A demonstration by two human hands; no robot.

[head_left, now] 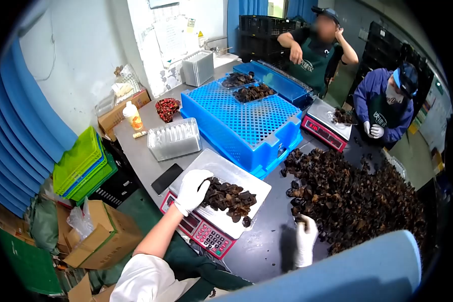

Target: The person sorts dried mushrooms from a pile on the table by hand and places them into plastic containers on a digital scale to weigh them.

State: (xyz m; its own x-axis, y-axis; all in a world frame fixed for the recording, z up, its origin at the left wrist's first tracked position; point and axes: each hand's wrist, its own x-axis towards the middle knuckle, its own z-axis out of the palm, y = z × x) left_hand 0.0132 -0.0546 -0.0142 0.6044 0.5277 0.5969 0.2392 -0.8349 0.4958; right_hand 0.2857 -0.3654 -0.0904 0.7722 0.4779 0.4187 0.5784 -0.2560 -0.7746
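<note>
Dark brown, crinkled pieces [229,197] lie in a clear tray on the metal plate of a red and white scale [214,236]. My left hand [194,190], in a white glove, rests at the tray's left end, its thumb and fingers apart around the edge. Right of the scale, over the grey table [256,251], is my right hand [305,239], also gloved in white. Its fingers are bent together around a small dark piece [301,220]. A large heap of the same dark pieces [357,196] spreads beyond it.
Blue crate [236,116] with two filled trays on top; stacked clear trays [173,138]; black phone [167,178]; white bottle [132,116]; red bundle [167,108]; second scale [327,126]. Two co-workers [314,55] [385,105] stand beyond. A blue curved surface [337,272] crosses the lower right.
</note>
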